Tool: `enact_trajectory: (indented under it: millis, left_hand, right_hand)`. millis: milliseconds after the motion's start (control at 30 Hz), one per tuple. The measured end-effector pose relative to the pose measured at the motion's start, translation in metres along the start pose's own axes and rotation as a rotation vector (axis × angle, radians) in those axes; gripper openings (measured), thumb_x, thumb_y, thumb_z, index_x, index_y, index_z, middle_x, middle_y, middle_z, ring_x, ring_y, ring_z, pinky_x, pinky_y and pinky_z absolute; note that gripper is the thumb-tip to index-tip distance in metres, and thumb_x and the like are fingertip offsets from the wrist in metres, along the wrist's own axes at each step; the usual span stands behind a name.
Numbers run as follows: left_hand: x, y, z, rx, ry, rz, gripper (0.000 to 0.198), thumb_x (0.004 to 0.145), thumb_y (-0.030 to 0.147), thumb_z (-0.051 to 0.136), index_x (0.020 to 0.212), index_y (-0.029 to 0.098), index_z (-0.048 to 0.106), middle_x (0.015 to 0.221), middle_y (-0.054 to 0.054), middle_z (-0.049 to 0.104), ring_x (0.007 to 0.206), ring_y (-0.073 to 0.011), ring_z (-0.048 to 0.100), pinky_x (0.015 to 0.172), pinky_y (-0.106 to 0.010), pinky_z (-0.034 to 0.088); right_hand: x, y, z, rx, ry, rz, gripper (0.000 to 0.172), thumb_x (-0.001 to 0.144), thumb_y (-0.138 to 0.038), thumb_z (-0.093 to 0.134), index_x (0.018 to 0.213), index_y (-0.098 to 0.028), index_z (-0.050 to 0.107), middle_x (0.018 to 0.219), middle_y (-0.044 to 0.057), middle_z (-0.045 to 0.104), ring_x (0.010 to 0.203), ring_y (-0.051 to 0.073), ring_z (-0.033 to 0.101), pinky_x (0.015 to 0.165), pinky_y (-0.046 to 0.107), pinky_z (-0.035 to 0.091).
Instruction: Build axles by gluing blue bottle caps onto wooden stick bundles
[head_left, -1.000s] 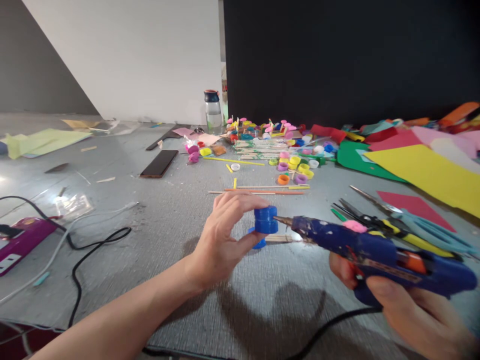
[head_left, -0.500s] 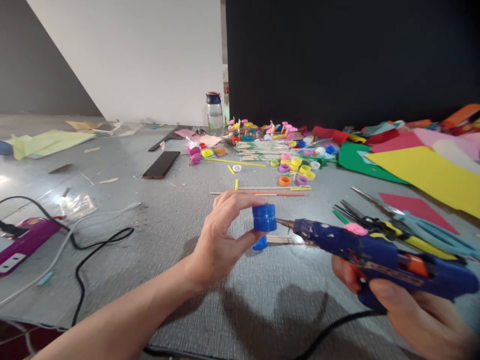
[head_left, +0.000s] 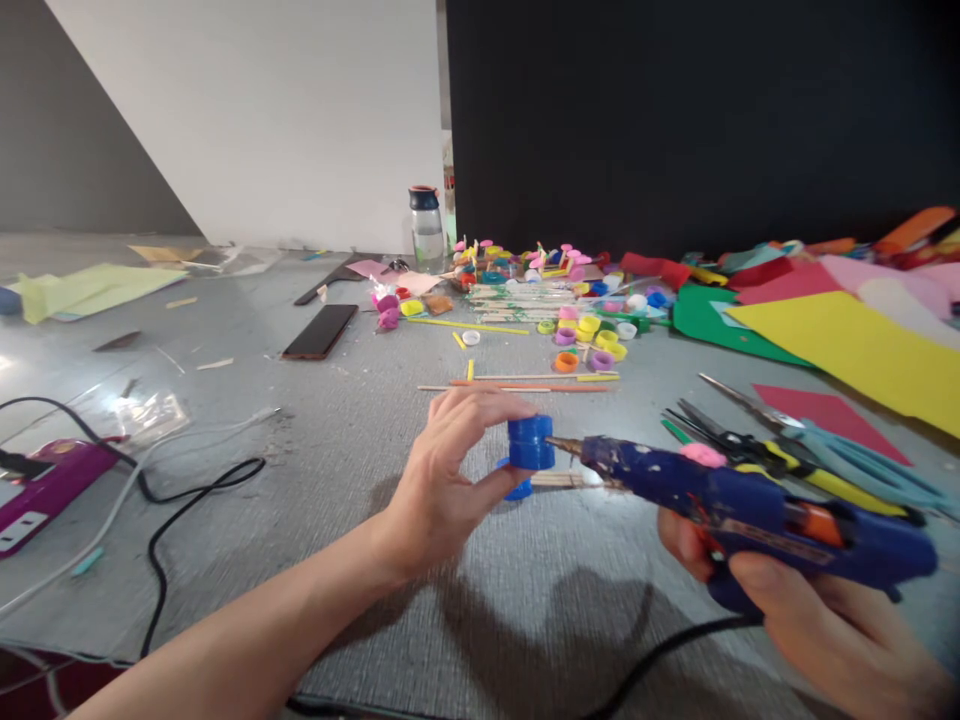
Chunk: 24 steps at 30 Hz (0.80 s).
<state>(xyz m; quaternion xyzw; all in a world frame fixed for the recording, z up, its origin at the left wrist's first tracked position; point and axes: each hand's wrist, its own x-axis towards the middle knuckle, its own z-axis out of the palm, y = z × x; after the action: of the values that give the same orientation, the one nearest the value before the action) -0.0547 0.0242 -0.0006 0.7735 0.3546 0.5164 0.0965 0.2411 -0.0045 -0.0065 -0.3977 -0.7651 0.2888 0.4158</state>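
Between the thumb and fingers of my left hand are blue bottle caps, stacked as a pair with a seam around the middle. My right hand is wrapped round the grip of a dark blue hot glue gun. The gun's metal nozzle points left, at or very near the seam of the caps; whether it touches I cannot tell. Behind and below my left thumb, another blue piece lies on the table beside pale sticks, partly hidden.
Scissors and yellow-black pliers lie right of the gun. Farther back are loose bottle caps, sticks, a phone, a water bottle and yellow paper. At left sits a purple power strip with cables.
The view has shifted slightly. My right hand and the glue gun have come a little left, and the nozzle tip remains at the side of the blue caps. My left hand's grip is unchanged.
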Motion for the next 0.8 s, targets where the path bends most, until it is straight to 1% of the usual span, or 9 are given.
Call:
enact_trajectory:
  millis: [167,300,433,633,733,800]
  left_hand:
    - [-0.002,0.000,-0.001,-0.028,0.005,-0.020,0.038,0.088,0.012,0.076,0.121,0.027,0.063,0.117,-0.004,0.075,0.118,-0.0241,0.065,0.105,-0.047,0.047]
    - [-0.003,0.001,-0.002,-0.063,0.014,-0.046,0.039,0.088,0.013,0.076,0.122,0.027,0.064,0.117,-0.005,0.074,0.119,-0.0247,0.064,0.106,-0.048,0.048]
    - [-0.003,0.002,-0.003,-0.073,0.024,-0.075,0.037,0.088,0.014,0.076,0.121,0.028,0.064,0.116,-0.005,0.074,0.119,-0.0248,0.065,0.106,-0.049,0.048]
    - [-0.001,0.002,-0.003,-0.078,0.042,-0.097,0.037,0.088,0.015,0.076,0.121,0.028,0.065,0.116,-0.005,0.074,0.117,-0.0251,0.066,0.104,-0.048,0.049]
    - [-0.001,0.002,-0.003,-0.067,0.037,-0.085,0.037,0.088,0.015,0.076,0.121,0.028,0.065,0.116,-0.005,0.074,0.118,-0.0254,0.066,0.104,-0.048,0.049]
    - [-0.001,0.002,-0.004,-0.051,0.026,-0.079,0.037,0.088,0.014,0.077,0.120,0.027,0.065,0.115,-0.005,0.074,0.117,-0.0253,0.066,0.104,-0.048,0.048]
  right_hand:
    - [0.000,0.002,0.003,0.031,-0.002,0.017,0.024,0.097,-0.049,0.062,0.096,-0.032,0.080,0.085,0.001,0.080,0.074,0.025,0.077,0.064,0.028,0.066]
    - [-0.004,0.008,0.002,0.030,-0.002,0.014,0.022,0.097,-0.048,0.063,0.096,-0.034,0.080,0.086,0.000,0.080,0.074,0.026,0.078,0.063,0.029,0.066]
    - [-0.011,0.014,0.002,0.033,0.021,0.038,0.021,0.097,-0.046,0.062,0.101,-0.036,0.079,0.091,0.000,0.079,0.079,0.026,0.078,0.068,0.030,0.067]
    - [-0.008,0.013,0.005,0.097,-0.007,0.088,0.026,0.095,-0.050,0.064,0.095,-0.030,0.080,0.084,0.006,0.078,0.072,0.028,0.076,0.061,0.032,0.066]
    - [-0.008,0.013,0.004,0.096,-0.004,0.083,0.028,0.096,-0.051,0.061,0.096,-0.031,0.081,0.083,0.005,0.078,0.072,0.028,0.077,0.060,0.032,0.066]
    - [-0.009,0.014,0.003,0.091,-0.012,0.080,0.028,0.097,-0.051,0.059,0.096,-0.033,0.081,0.083,0.004,0.078,0.074,0.028,0.077,0.062,0.032,0.066]
